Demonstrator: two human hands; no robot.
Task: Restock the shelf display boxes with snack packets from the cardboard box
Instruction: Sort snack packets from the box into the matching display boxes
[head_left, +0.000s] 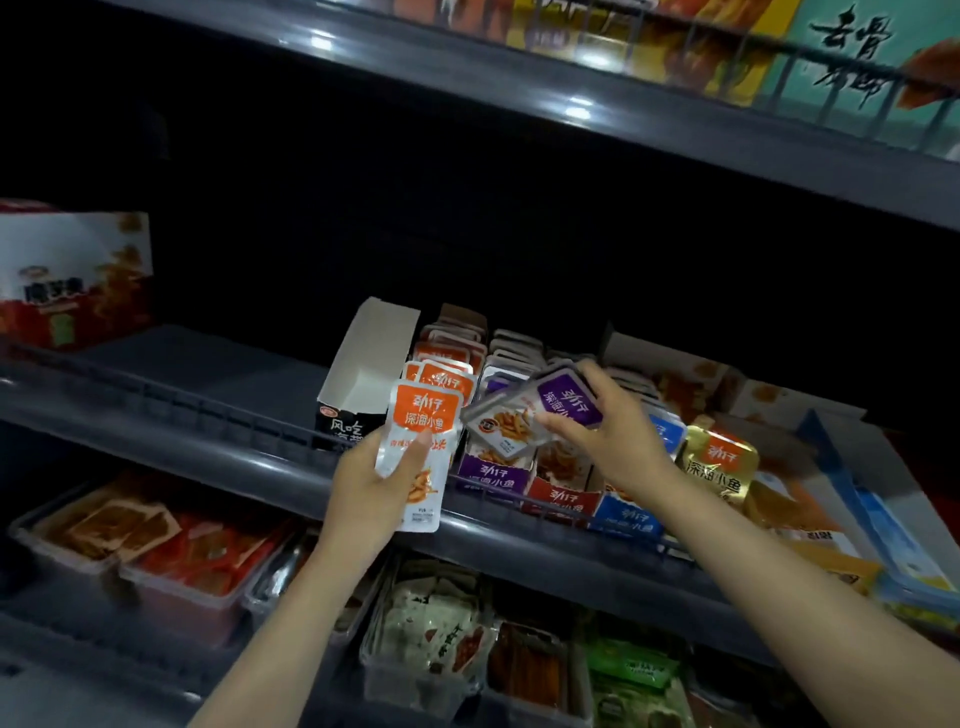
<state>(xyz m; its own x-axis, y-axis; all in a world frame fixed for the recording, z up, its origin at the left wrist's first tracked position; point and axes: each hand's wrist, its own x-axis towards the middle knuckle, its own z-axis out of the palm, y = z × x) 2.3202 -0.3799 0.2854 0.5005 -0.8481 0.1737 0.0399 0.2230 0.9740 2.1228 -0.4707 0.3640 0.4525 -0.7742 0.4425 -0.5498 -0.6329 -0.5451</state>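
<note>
Now, orange packet in left hand, purple packet, right hand

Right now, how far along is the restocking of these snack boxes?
Partway. The orange display box and purple display box look well filled. The left hand holds an orange packet, the right hand a purple packet above its box. The black display box beside them is empty.

A dark grey metal shelf with a low wire front rail spans the view. Above it a glossy grey shelf edge carries white light glints; behind it the back panel is black shadow.
</note>
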